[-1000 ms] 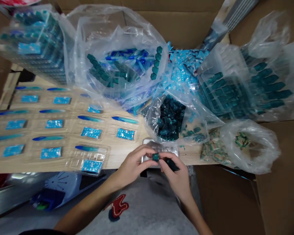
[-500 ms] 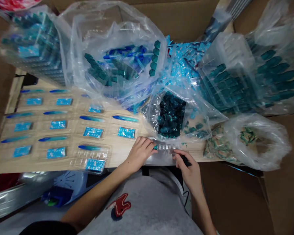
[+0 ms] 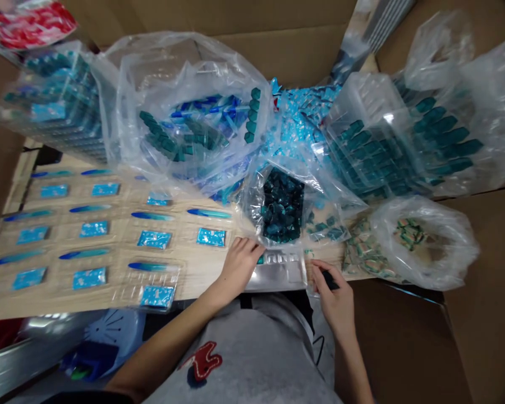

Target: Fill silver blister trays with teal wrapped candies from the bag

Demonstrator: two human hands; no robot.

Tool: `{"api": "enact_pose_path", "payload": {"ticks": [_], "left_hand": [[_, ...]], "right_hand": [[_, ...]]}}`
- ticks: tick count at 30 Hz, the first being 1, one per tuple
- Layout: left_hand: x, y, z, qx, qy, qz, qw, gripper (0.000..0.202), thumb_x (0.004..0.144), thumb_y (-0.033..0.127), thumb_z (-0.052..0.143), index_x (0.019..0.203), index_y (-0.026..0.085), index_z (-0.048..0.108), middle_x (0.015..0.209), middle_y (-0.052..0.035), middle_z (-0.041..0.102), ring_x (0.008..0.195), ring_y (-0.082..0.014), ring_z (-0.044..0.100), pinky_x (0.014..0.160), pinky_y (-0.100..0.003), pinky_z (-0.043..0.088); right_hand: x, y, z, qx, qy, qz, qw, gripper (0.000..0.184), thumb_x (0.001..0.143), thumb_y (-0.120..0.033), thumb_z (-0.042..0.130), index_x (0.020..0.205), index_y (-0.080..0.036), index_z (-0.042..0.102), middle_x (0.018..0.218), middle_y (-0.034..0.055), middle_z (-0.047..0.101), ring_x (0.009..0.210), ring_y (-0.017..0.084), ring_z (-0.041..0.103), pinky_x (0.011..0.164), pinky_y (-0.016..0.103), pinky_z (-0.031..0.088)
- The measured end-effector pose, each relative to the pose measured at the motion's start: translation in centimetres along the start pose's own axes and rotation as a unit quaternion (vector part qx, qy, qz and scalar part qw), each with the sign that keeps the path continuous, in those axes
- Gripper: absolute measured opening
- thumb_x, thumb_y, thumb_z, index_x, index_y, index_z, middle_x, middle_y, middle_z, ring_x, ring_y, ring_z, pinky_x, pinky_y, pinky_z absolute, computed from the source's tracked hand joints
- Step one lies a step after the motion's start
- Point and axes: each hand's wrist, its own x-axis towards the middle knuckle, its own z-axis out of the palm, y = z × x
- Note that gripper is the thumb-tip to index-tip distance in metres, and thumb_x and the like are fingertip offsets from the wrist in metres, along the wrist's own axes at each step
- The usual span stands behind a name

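In front of my body, a clear plastic tray (image 3: 280,276) with a row of small slots lies at the table's front edge. My left hand (image 3: 238,269) grips the tray's left end, its fingers bent over the slotted row. A small teal piece (image 3: 260,260) shows by those fingertips. Just off the tray's right end is my right hand (image 3: 335,294), with its fingers curled around dark pieces (image 3: 330,280) whose exact kind is partly hidden. Beyond the tray sits an open clear bag (image 3: 255,216) of dark teal glossy pieces (image 3: 283,207).
Rows of clear trays with blue pens (image 3: 151,216) and blue patterned packets (image 3: 154,239) cover the left side. Behind are a large plastic bag (image 3: 130,101) and blue packets (image 3: 303,120). At right are teal strips (image 3: 374,148) and a bag of small green-and-tan pieces (image 3: 410,233).
My right hand has drawn away from the tray's right end, still curled around the dark pieces. My left hand stays at the tray's left end. The camera view has shifted a little.
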Motion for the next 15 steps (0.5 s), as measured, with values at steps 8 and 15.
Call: {"api": "enact_pose_path", "payload": {"ticks": [8,15], "left_hand": [[1.3,-0.3,0.4,0.063,-0.056,0.022,0.996,0.022,0.081,0.001,0.051,0.091,0.013,0.066,0.092,-0.0125,0.070,0.086,-0.0253,0.064,0.081,-0.037,0.047],[1.5,-0.2,0.0,0.106,-0.095,-0.001,0.990,0.026,0.080,-0.003,0.042,0.088,0.008,0.065,0.083,-0.0160,0.070,0.081,-0.0283,0.064,0.077,-0.041,0.046]], "right_hand": [[-0.6,1.1,0.5,0.032,-0.051,0.034,0.998,0.029,0.074,-0.043,0.066,0.084,-0.017,0.072,0.067,0.0025,0.065,0.052,0.015,0.050,0.055,0.028,0.044],[-1.3,1.5,-1.1,0.126,-0.063,0.089,0.986,0.038,0.074,-0.052,0.067,0.086,-0.016,0.070,0.056,-0.0023,0.054,0.047,0.011,0.048,0.048,0.024,0.040]]}}
